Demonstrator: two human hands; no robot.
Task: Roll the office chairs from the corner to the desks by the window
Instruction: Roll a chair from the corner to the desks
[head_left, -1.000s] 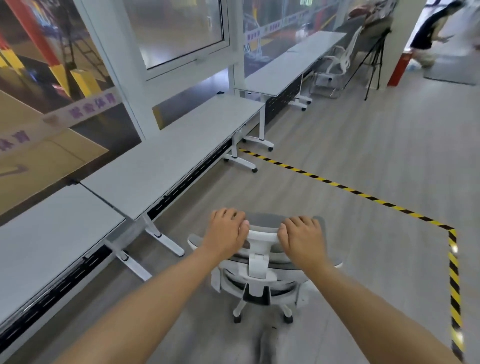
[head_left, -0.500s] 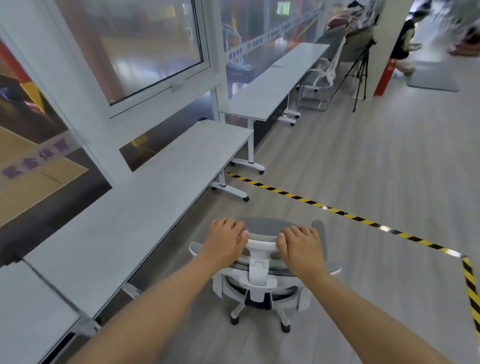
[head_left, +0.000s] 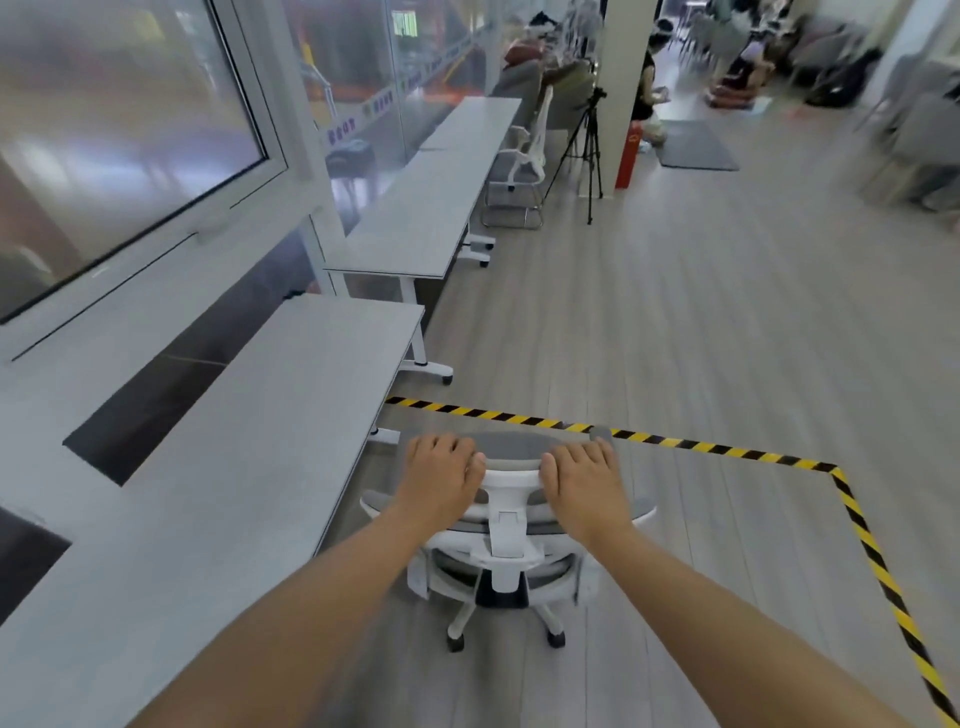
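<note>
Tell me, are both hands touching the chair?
Touching. The head view shows the left hand and right hand curled over the top of the chair back.

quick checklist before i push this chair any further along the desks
1. Left hand grips the chair top: ok.
2. Right hand grips it too: ok.
3. Floor straight ahead up to the striped tape free of things: ok.
4. Chair apart from the near desk: ok, though close.
5. Casters rolling freely: cannot tell.
6. Tripod and far chair lie off the path: ok for now.
</note>
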